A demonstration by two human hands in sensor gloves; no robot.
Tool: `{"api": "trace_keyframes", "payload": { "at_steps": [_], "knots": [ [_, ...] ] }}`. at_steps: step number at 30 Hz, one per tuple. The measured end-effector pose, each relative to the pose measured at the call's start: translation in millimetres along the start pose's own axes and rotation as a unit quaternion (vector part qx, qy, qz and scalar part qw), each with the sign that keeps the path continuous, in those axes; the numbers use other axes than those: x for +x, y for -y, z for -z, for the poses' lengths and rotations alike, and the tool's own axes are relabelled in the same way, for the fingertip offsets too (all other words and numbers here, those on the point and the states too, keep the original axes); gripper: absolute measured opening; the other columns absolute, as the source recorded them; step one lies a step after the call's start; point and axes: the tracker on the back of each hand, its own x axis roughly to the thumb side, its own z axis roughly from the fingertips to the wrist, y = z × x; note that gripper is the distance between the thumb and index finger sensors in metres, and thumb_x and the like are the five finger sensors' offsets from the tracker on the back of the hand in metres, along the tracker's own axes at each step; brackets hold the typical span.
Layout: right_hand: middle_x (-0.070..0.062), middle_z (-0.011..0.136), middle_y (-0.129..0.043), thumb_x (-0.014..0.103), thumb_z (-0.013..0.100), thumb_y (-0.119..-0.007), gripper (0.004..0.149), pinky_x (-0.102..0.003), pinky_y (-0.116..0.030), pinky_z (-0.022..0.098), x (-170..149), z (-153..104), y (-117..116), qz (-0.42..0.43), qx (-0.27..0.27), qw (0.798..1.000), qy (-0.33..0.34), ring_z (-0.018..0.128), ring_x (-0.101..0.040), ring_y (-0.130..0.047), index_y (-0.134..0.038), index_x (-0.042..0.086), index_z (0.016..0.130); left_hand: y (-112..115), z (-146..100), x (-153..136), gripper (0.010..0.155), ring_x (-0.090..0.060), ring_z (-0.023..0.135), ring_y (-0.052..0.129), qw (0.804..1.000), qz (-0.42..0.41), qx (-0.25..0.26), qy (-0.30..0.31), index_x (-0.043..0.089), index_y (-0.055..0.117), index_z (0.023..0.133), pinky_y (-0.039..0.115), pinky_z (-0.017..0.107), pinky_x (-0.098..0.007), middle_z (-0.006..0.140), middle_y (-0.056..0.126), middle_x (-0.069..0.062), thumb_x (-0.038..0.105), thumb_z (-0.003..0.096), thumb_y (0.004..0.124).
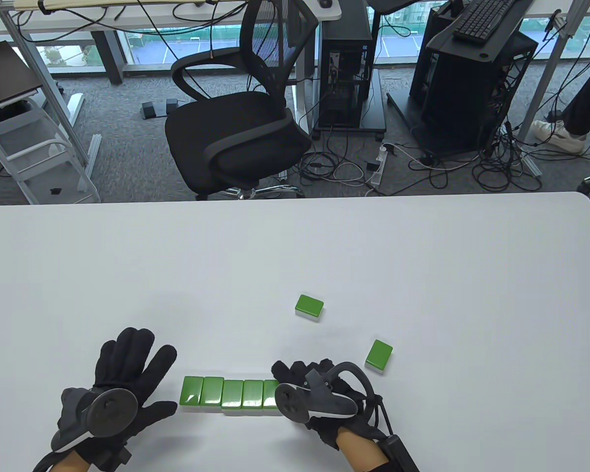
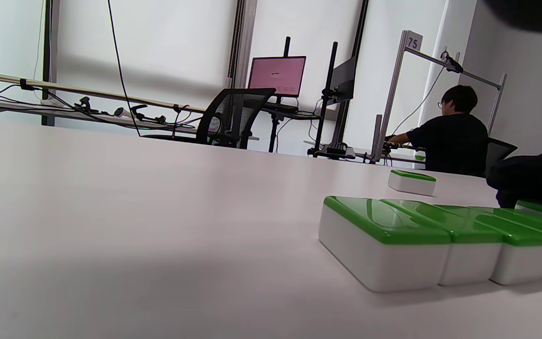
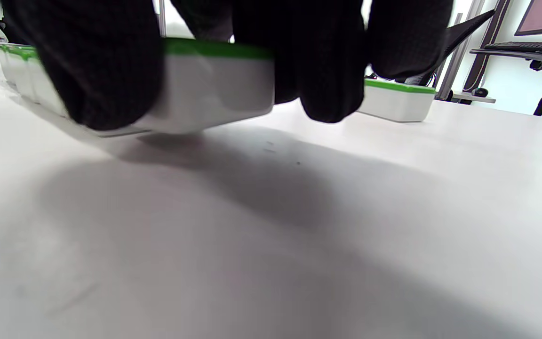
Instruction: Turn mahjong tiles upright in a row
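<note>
Right hand is on the right end of the row of tiles, fingers curled over the end tile and gripping it front and back; the row runs left to right, green backs up, lying flat near the table front edge; left hand rests flat just beside the row's left end, fingers spread, holding nothing (so the right is the working hand); two loose tiles lie beyond, off to the right.
</note>
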Motion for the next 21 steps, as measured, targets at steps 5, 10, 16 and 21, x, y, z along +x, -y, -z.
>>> {"api": "trace_keyframes", "payload": {
  "at_steps": [5, 10, 16, 21],
  "knots": [
    [-0.011, 0.100, -0.069, 0.045, 0.036, -0.084, 0.084, -0.058, -0.065, 0.065, 0.7, -1.1, -6.1, 0.005, 0.003, 1.000, -0.003, 0.077, -0.041, -0.079, -0.041, 0.023, 0.104, 0.4, -0.2, 0.9, 0.091, -0.025, 0.115, -0.001, 1.000, 0.004, -0.002, 0.001, 0.056, 0.013, 0.101, 0.012, 0.085, -0.061, 0.113, -0.010, 0.016, 0.073, 0.0296, 0.067],
    [-0.011, 0.101, -0.067, 0.046, 0.037, -0.082, 0.082, -0.059, -0.065, 0.065, 1.5, -2.1, -9.2, -0.002, 0.003, 1.000, 0.000, 0.078, -0.041, -0.078, -0.040, 0.024, 0.104, 1.1, -0.3, 1.6, 0.091, -0.025, 0.115, -0.002, 1.000, 0.008, -0.007, -0.001, 0.055, 0.013, 0.101, 0.011, 0.085, -0.061, 0.113, -0.010, 0.016, 0.073, 0.0298, 0.067],
    [-0.011, 0.110, -0.052, 0.048, 0.039, -0.078, 0.084, -0.062, -0.058, 0.069, 0.0, -0.3, -7.6, 0.023, 0.056, 0.998, -0.002, 0.089, -0.045, -0.065, -0.030, 0.029, 0.106, 1.1, -0.2, 2.5, 0.091, -0.025, 0.115, -0.003, 1.000, 0.014, -0.009, -0.005, 0.055, 0.013, 0.101, 0.010, 0.085, -0.061, 0.112, -0.010, 0.016, 0.073, 0.0295, 0.068],
    [-0.010, 0.116, -0.029, 0.048, 0.040, -0.079, 0.086, -0.065, -0.048, 0.072, -26.4, 0.9, 17.7, 0.072, 0.069, 0.995, -0.032, 0.099, -0.048, -0.044, -0.023, 0.034, 0.105, -0.5, -0.1, 1.0, 0.091, -0.025, 0.115, -0.004, 1.000, 0.009, -0.005, -0.008, 0.055, 0.013, 0.101, 0.010, 0.085, -0.061, 0.112, -0.010, 0.016, 0.073, 0.0296, 0.068]
  ]
}}
